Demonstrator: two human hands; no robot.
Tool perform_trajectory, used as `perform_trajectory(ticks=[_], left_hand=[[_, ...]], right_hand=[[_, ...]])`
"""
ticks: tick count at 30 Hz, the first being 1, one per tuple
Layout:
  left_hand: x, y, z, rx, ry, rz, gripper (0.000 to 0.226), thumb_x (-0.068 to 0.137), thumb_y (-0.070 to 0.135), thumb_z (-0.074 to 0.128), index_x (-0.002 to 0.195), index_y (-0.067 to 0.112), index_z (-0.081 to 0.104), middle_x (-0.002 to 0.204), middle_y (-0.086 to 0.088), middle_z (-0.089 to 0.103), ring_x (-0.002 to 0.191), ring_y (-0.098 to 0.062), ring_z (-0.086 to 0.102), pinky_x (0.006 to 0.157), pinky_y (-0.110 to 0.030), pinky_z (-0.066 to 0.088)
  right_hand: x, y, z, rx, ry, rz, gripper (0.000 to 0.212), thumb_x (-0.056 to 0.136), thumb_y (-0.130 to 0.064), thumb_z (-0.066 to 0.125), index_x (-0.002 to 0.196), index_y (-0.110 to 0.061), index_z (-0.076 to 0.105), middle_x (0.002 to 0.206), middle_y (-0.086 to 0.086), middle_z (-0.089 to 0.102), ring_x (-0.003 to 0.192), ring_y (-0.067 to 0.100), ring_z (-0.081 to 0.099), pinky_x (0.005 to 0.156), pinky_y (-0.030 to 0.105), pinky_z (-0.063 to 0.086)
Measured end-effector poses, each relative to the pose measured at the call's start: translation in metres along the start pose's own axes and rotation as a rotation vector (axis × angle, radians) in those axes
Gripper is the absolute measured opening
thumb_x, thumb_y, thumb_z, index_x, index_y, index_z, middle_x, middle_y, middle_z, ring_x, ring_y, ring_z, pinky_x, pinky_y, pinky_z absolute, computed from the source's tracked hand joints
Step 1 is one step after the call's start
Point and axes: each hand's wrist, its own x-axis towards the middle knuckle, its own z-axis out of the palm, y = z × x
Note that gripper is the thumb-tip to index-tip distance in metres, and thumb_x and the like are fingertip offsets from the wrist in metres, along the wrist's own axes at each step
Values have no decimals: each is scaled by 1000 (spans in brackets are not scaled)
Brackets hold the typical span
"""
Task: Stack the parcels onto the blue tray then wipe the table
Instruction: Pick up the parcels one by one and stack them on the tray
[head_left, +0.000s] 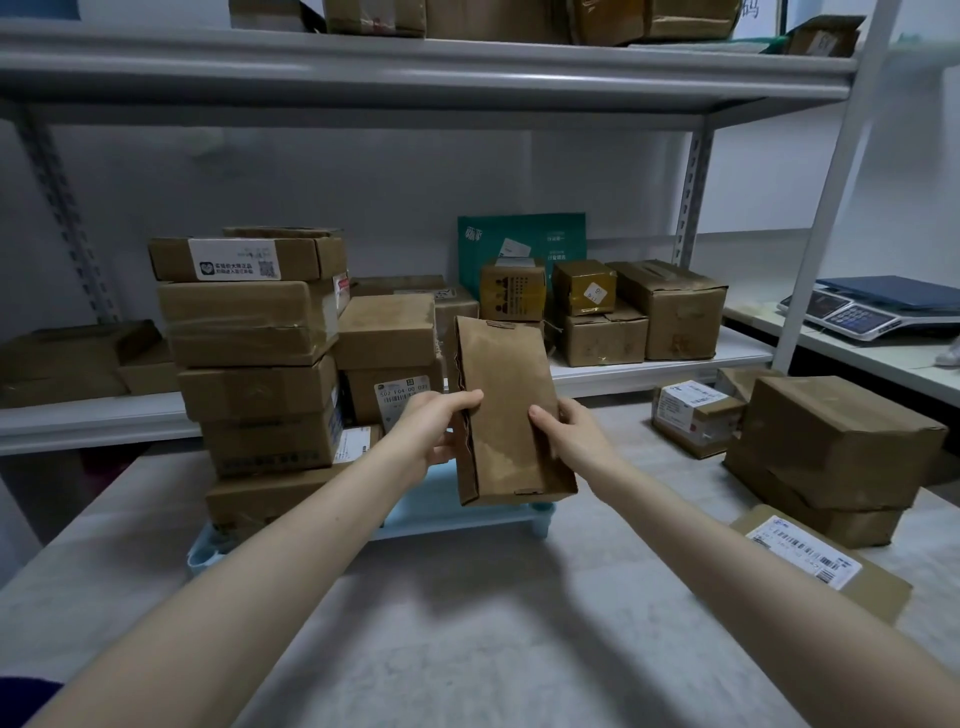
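Obs.: flat brown cardboard parcel (506, 415) held upright on its short end, over the free right part of the light-blue plastic tray (447, 512). Cannot tell whether its lower edge touches the tray yet.

Grip: left hand (431, 436) and right hand (571, 436) each clasp one long side, fingers (465, 399) curled round the edges, thumbs on the front face.

Left part of the tray carries a tall pile of brown cardboard boxes (260, 364), several layers high and not squarely aligned.

Risks (judgement):
- Set down on end, the thin parcel would likely tip over; lay it flat.
- Its left edge looks ragged and partly open; squeezing there may buckle it or let the contents slip.
- A knock from the left forearm could shift the tall pile.

Remaining on the grey table (467, 649): two stacked brown boxes (831, 447), a small white-labelled box (693, 415), a flat labelled parcel (821, 561). Wiping not yet possible; no cloth seen.
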Motion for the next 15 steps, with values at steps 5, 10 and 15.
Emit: perform_trajectory(ticks=[5,10,15], left_hand=[[-3,0,-3,1,45,30,40,85,25,70,114,2,57,96,-13,70,79,-22,68,62,-32,54],[-6,-2,-1,-32,77,53,39,82,26,74,105,9,47,100,-12,64,87,-23,65,77,-39,57],[-15,4,3,-27,34,84,51,75,45,76,102,12,48,107,-7,62,104,-23,62,87,-41,54]], right_hand=[[-5,-3,14,-349,243,-217,50,87,-25,65,132,-18,44,129,2,43,116,16,48,95,32,46],[-27,-17,33,-474,160,-384,36,87,-36,62,120,-22,55,114,-3,53,104,13,53,84,26,45],[-40,-23,47,-341,27,-320,62,68,-57,76,111,-25,44,108,-6,57,98,9,56,74,25,48]])
